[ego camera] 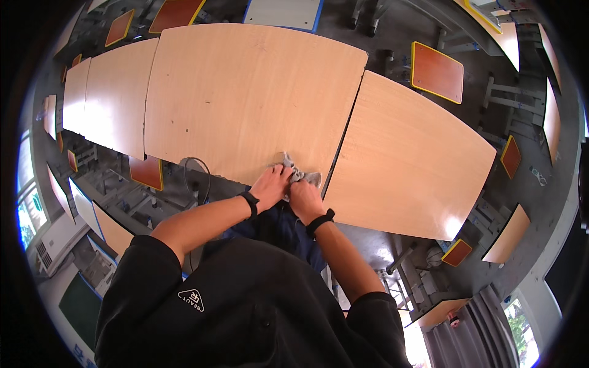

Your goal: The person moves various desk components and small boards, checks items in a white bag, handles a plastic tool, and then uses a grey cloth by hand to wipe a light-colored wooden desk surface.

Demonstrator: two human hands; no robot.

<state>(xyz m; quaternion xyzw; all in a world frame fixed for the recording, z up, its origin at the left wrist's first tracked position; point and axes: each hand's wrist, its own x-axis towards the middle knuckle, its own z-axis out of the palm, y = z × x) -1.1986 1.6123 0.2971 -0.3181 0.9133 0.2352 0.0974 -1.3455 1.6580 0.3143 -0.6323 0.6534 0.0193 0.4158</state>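
A crumpled grey cloth point(297, 173) is bunched at the near edge of a wood-grain desk top point(248, 96), close to its right corner. My left hand point(271, 185) grips the cloth from the left, knuckles up. Right beside it, my right hand point(306, 198) is closed on the cloth's near side. The two hands almost touch, and part of the cloth is hidden under the fingers. Each wrist wears a black band.
A second desk top point(409, 161) adjoins on the right across a narrow dark gap. More desk tops point(117, 99) continue the row leftward. A thin black cable point(185, 172) loops by the chipped near edge. Orange-brown stool seats with yellow rims point(437, 72) stand around the row.
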